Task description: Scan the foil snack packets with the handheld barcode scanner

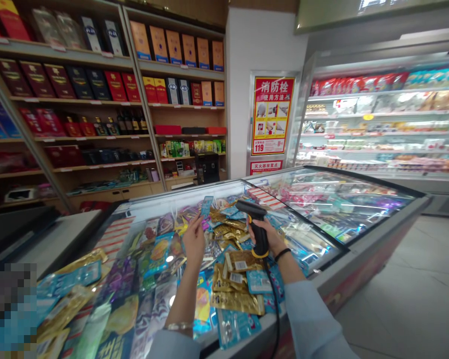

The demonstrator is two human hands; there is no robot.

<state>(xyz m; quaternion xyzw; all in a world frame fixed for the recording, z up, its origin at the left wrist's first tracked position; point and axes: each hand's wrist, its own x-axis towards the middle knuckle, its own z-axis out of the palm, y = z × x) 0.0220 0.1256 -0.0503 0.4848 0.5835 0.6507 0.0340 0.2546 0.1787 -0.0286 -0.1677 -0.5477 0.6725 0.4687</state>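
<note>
1. Shop interior, seen from a head-worn camera: a glass-topped chest freezer [359, 239] is serving as the desk, its near half heaped with snack packets in gold, blue and purple.

2. Nearest the camera, loose packets are lying unsorted across the glass, among them a blue packet [235, 326] at the front edge and a stack of gold packets [236, 286] between the two forearms.

3. At mid-distance, the left hand [194, 242] is pinching a small blue sachet [206, 205] by its lower end and holding it upright, clear of the pile.

4. Just beside it, the right hand [269, 238] is wrapped tight around the grip of a black barcode scanner [255, 222], whose head is pointing left towards the sachet; its cable [273, 294] is trailing down past the wrist.

5. Judging by the scene, the scanning is only partly done: one sachet is up at the scanner, while most of the heap is lying on the glass, with no separate finished pile to be made out.

6. Farther off, the uncovered half of the freezer is showing frozen goods under glass.

7. Beyond, wooden shelves [97, 99] of boxed goods are lining the left wall, a red fire-hydrant notice [272, 114] is hanging on a white pillar, and an open chiller [389, 124] is glowing on the right.
</note>
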